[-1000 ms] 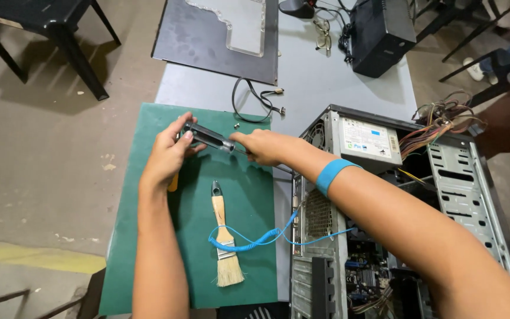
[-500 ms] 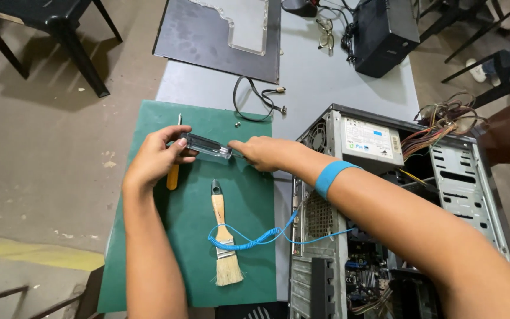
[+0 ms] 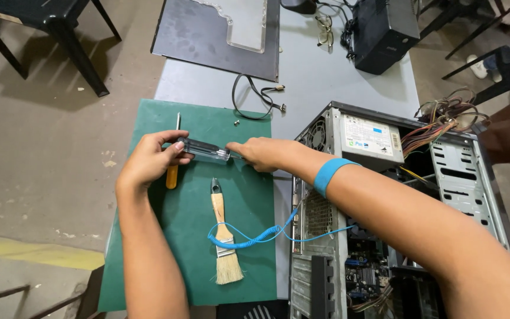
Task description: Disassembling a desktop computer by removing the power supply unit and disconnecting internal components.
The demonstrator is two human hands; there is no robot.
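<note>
The clear-handled screwdriver (image 3: 206,150) is held just above the green cutting mat (image 3: 249,254), long axis running left-right, shaft end toward the right hand (image 3: 258,153). It looks light, rigid and a bit slick, so the chunky handle is the place to grab. The left hand (image 3: 149,162) pinches the handle's butt, the right pinches the other end, with an orange-handled screwdriver (image 3: 173,171) under the left.

Hidden: your left hand (image 3: 149,165) covers part of the yellow-handled screwdriver (image 3: 172,175); your right hand (image 3: 261,153) conceals one end of the clear-handled tool (image 3: 205,150). Cut off: computer case (image 3: 385,236), near edge; black box (image 3: 385,29), far edge.
</note>
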